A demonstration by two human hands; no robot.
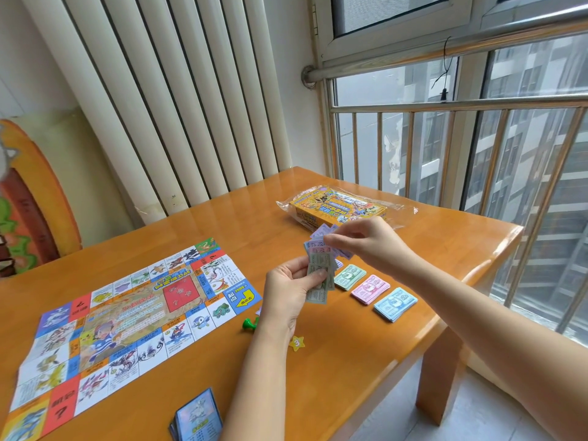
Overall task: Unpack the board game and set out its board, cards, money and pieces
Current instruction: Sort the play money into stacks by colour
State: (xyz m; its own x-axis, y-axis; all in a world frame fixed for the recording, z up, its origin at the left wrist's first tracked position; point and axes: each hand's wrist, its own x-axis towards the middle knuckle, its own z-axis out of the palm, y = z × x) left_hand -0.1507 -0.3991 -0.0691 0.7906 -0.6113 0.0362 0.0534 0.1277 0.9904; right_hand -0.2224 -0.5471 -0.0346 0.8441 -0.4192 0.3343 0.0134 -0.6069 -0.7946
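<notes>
Card deck (197, 415) lies off the near edge of the board (127, 313) on the tabletop (318, 393). Right of the board are a green pawn (249, 323) and a star token (297, 342). There too the left hand (286, 294) pinches the lower end of a fan of banknotes (319, 265), whose long axis points away from the viewer. The right hand (366, 243), nearer the fan's far end, has its fingers (337, 240) pressed together on a purple note (323, 232). Sorted stacks (370, 289) lie farther right of the board, and the game box (337, 206) sits beyond its far right corner.

On the desk (350, 361), the board (127, 316) lies left, three money piles (370, 289) right, the box (337, 208) behind them, cards (197, 415) nearest.
</notes>
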